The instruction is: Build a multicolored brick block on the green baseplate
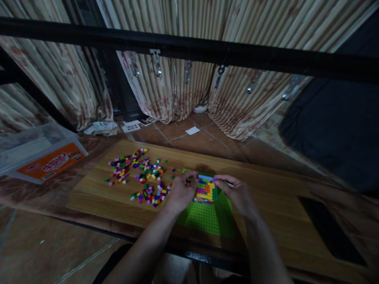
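Where the desk [266, 205] ends at its left edge, a clear box [44, 156] with an orange label stands just beyond it. Loose bricks [139, 175] lie scattered over the desk's far left part, a second clump a little nearer the front edge, all of them apart from the box. They look tiny, hard, light and smooth, so they would likely slip or roll, and each is best taken by two opposite sides between thumb and fingertip. The left hand [180, 191] rests knuckles up at the far left corner of the plate [207, 221], fingers curled in close with the tips on its edge; whether they pinch a brick is too small to tell. The green plate lies flat at the middle of the desk, reaching almost to the front edge; it looks thin, stiff and studded, and is safest held at its rim. On its far half sits a patch [205, 190] of bricks pressed down in coloured rows. The right hand [237, 193] meets the patch's far right corner, fingers likewise drawn narrow, and what they grip cannot be made out. Near the front right corner lies a dark flat slab [328, 232], well apart from both hands.
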